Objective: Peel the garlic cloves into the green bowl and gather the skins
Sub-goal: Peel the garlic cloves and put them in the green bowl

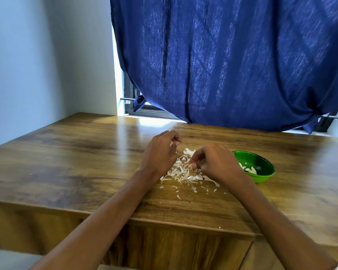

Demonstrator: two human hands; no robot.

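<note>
A heap of papery white garlic skins [180, 172] lies on the wooden table [76, 152] between my hands. My right hand [217, 162] hovers over the heap, its curled fingers pinching a small pinkish garlic clove [192, 165] at the tips. My left hand [161, 151] is raised just left of the heap with curled fingers that seem to pinch a small pale bit of skin [173, 144]. The green bowl [265, 176] stands right behind my right hand and holds several peeled cloves [249, 169]. My right hand hides the bowl's left rim.
Loose skin flakes [193, 189] are scattered on the table towards me. A blue curtain [232, 65] hangs over the window behind the table's far edge. The table's front edge runs close below my forearms.
</note>
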